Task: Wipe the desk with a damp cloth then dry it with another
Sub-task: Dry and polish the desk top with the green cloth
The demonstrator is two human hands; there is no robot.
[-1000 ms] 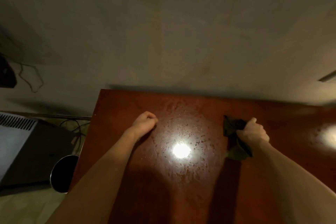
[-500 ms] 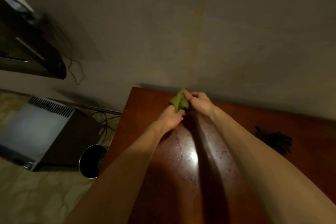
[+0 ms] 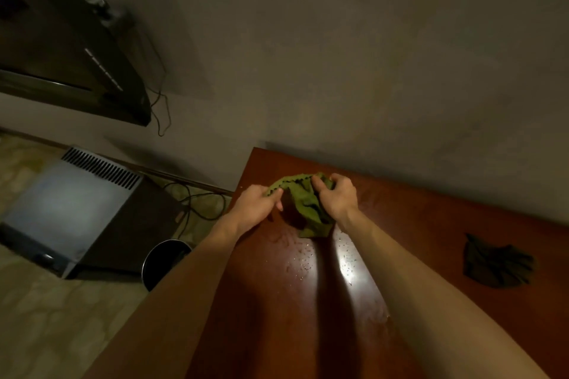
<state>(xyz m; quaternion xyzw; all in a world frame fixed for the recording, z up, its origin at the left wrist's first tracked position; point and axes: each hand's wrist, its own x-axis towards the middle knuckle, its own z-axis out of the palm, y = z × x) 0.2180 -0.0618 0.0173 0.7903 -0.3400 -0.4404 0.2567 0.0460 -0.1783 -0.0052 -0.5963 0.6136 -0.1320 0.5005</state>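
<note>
A green cloth point(image 3: 304, 203) hangs bunched between both hands near the far left corner of the reddish-brown desk point(image 3: 431, 224). My left hand point(image 3: 258, 204) pinches its left edge. My right hand point(image 3: 337, 197) grips its right side, fingers curled into the fabric. The cloth's lower end reaches down to the desktop. A dark cloth point(image 3: 498, 264) lies crumpled on the desk at the right, apart from both hands. Water droplets point(image 3: 308, 264) speckle the shiny wood between my forearms.
The desk stands against a plain wall point(image 3: 338, 55). Left of it on the floor are a grey box-like appliance point(image 3: 74, 209), a round dark bin point(image 3: 166, 261) and loose cables point(image 3: 197, 203). A dark screen point(image 3: 61, 49) hangs at upper left.
A second ago my right hand held the dark cloth and my left was a fist on the desk. The dark cloth now lies at the right, and both hands hold the green cloth, spreading it.
</note>
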